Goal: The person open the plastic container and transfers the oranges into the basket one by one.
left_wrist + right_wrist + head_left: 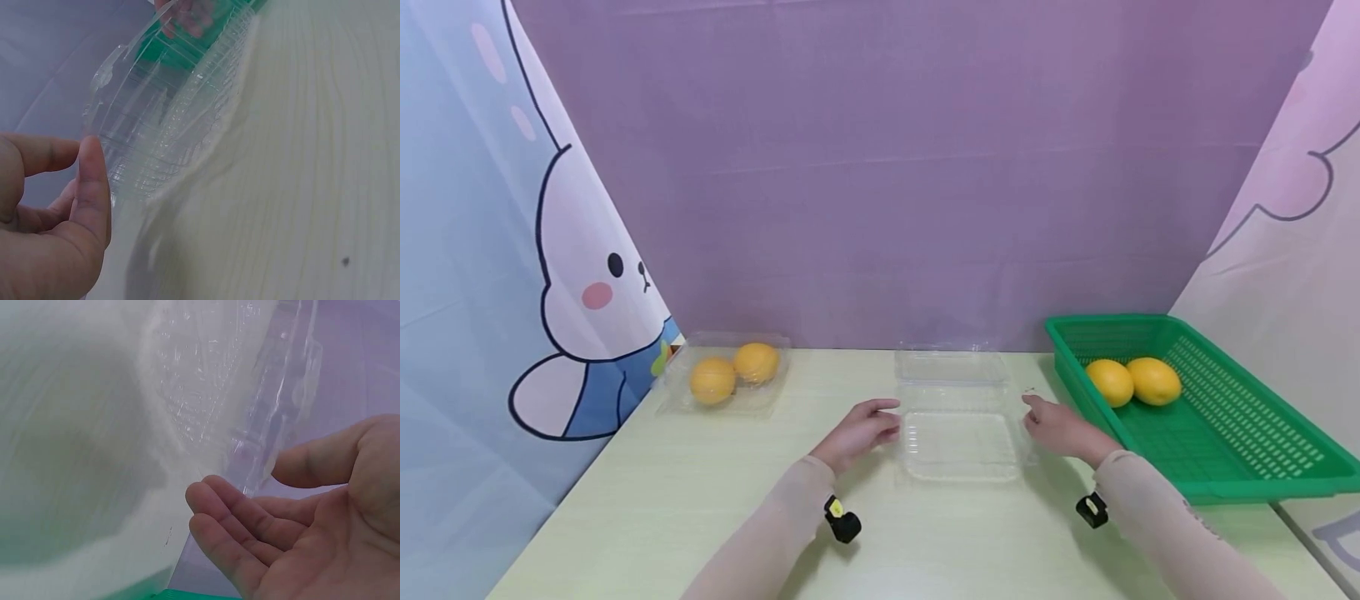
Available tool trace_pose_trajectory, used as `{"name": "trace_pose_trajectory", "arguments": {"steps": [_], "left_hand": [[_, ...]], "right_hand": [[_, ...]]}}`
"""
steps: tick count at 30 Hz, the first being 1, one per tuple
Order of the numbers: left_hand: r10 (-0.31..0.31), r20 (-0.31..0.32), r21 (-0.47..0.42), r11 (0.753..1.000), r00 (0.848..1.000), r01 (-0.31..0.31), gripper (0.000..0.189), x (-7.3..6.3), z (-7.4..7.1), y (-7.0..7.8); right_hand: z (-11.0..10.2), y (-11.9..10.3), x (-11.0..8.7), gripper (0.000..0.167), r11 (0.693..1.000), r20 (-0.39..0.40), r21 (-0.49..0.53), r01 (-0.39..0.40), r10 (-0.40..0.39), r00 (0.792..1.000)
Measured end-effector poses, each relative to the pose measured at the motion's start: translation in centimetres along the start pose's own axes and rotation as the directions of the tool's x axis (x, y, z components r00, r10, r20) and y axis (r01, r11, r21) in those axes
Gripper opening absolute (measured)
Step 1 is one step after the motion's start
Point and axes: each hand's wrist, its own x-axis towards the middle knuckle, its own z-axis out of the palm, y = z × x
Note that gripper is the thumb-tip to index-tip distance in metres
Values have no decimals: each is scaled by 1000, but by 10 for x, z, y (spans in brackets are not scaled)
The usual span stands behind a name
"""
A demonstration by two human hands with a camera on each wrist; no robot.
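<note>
An unfolded clear plastic clamshell box [961,479] lies on the table between my hands, its lid half toward the back. My left hand [862,433] is at its left edge; in the left wrist view, the thumb [92,187] and forefinger come close together beside the rim. On the opposite side, my right hand [1060,429] hovers by the box's right edge. Its fingers [244,531] are loosely bent, the thumb stands apart from them, and nothing is held. Whether the left fingertips touch the plastic is hard to tell.
A green basket [1262,487] at the right holds two lemons [1153,382]. At the back left, another clear box [763,407] contains two lemons [712,381]. A purple cloth [880,183] hangs behind the table [970,542].
</note>
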Motion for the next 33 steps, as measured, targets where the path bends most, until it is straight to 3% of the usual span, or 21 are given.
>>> {"name": "trace_pose_trajectory", "arguments": {"steps": [8,14,19,33], "left_hand": [[6,13,-8,1000,1000,-6,48,5,11,-1],[2,19,-18,1000,1000,-2,49,6,18,-2],[5,23,-25,1000,1000,-5,49,9,23,-3],[-4,17,-41,999,1000,4,47,19,46,-3]], "right_hand": [[8,8,-1,58,990,-50,134,-38,45,998],[14,16,-3,57,987,-143,160,-18,42,989],[16,23,-7,58,980,-174,200,-21,56,983],[13,38,-16,57,981,-207,190,-33,73,976]]}}
